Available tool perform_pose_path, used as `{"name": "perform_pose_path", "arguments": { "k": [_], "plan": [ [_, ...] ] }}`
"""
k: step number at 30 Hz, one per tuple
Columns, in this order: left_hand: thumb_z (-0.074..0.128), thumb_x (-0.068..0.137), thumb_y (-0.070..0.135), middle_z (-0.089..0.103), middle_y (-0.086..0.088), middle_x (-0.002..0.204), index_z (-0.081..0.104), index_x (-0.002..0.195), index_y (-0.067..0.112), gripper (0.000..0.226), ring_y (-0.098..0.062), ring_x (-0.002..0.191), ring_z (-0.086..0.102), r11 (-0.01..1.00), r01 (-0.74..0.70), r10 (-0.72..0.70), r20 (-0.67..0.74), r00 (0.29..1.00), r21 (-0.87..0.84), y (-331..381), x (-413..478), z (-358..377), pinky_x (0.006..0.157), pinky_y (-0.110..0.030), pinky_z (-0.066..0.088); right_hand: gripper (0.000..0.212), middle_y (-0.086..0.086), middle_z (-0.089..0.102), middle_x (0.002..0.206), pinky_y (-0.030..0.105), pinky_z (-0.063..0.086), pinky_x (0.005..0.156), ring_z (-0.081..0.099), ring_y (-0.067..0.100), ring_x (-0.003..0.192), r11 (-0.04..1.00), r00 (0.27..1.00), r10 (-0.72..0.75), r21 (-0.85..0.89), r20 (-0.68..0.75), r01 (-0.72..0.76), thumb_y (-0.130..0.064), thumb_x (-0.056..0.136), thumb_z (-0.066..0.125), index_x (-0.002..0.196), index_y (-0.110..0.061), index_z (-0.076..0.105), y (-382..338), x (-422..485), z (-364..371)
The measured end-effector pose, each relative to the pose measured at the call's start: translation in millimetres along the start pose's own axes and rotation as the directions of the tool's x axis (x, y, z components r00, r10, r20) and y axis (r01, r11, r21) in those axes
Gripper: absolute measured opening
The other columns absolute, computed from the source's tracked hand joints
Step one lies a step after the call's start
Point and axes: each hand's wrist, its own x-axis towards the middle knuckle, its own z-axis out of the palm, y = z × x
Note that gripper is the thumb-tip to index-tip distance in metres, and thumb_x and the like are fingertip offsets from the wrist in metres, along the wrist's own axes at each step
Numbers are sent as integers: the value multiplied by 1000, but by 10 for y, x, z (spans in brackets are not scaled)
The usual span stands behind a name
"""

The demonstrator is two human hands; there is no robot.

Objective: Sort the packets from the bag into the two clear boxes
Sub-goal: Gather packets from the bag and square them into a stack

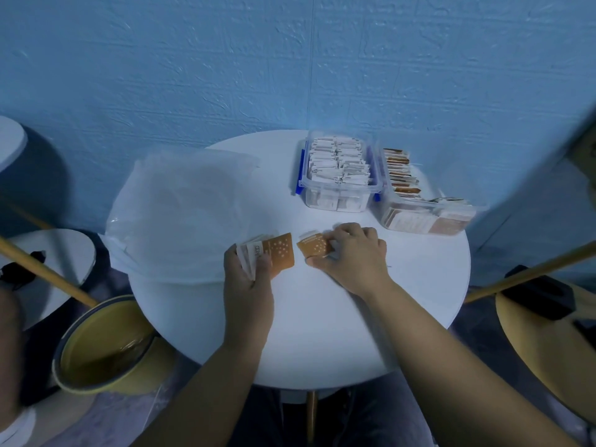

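My left hand (248,275) grips a small stack of packets (274,253) above the round white table (322,317); white packets sit behind an orange one with white dots on top. My right hand (351,253) pinches another orange packet (314,246) just to the right of that stack, low over the table. A crumpled clear plastic bag (180,208) lies on the table's left half. At the back right stand two clear boxes: the left box (338,175) holds white packets, the right box (425,201) holds orange and brown packets.
The table stands against a blue textured wall. A yellow bucket (106,346) sits on the floor at the lower left, with a wooden stick (45,272) beside it. Another wooden stick (529,272) and a yellow stool (548,350) are at the right.
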Motion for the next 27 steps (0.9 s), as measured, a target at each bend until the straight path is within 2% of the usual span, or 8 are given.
{"name": "perform_pose_path", "arguments": {
  "k": [4,9,13,17,20,22,25,27],
  "plan": [
    [46,96,23,53,8,106,39,118,25,23,-8,92,57,1000,9,-8,-37,999,15,11,-13,-4,74,-15,44,22,-12,53,124,28,21,89,37,19,119,982,999,-53,182,-6,54,-34,81,65,103,-36,64,-67,23,-5],
    [42,98,22,47,5,117,35,132,16,36,-13,102,51,1000,13,-14,-102,995,-5,26,-3,3,83,-23,44,26,-7,61,105,33,33,93,47,20,108,952,989,-149,271,4,142,-25,79,66,102,-36,65,-67,48,-34],
    [42,98,21,48,4,118,35,133,15,36,-12,102,52,999,17,-20,-109,994,-32,18,-2,-3,80,-20,45,32,0,60,113,31,31,92,49,23,109,938,938,-346,6,-31,346,-34,86,60,117,-28,62,22,92,15],
    [42,97,19,50,2,118,36,132,13,35,-17,106,54,998,22,-30,-114,993,-65,19,0,9,85,-24,48,21,3,70,80,32,39,76,62,30,79,875,856,-481,-46,-191,482,-29,88,55,91,-15,70,86,123,8],
    [43,97,15,50,0,116,37,130,13,33,-20,107,55,995,33,-47,-144,988,-94,18,41,2,94,-39,49,20,6,67,80,34,43,68,60,31,73,910,935,-269,257,-231,325,-25,94,50,86,-16,65,92,86,-96],
    [43,97,11,50,-4,116,39,127,12,31,-22,106,56,987,69,-92,-157,983,-144,47,111,19,93,-41,50,21,3,59,73,40,46,63,56,29,62,813,990,-110,564,-92,143,-28,95,48,77,-21,56,60,15,-233],
    [44,95,3,58,-5,103,46,111,13,19,-10,86,62,957,168,-184,-46,982,-235,142,129,82,78,-28,55,25,3,48,63,23,44,50,49,14,54,637,984,-117,770,135,-30,-27,96,46,74,-15,49,34,-207,-353],
    [44,94,3,65,0,90,52,103,13,16,-4,72,64,927,264,-242,115,964,-268,167,25,141,64,-22,55,25,8,52,67,25,48,59,52,14,61,652,965,-171,757,199,-40,-26,97,44,77,-14,51,72,-380,-286]
  ]
}}
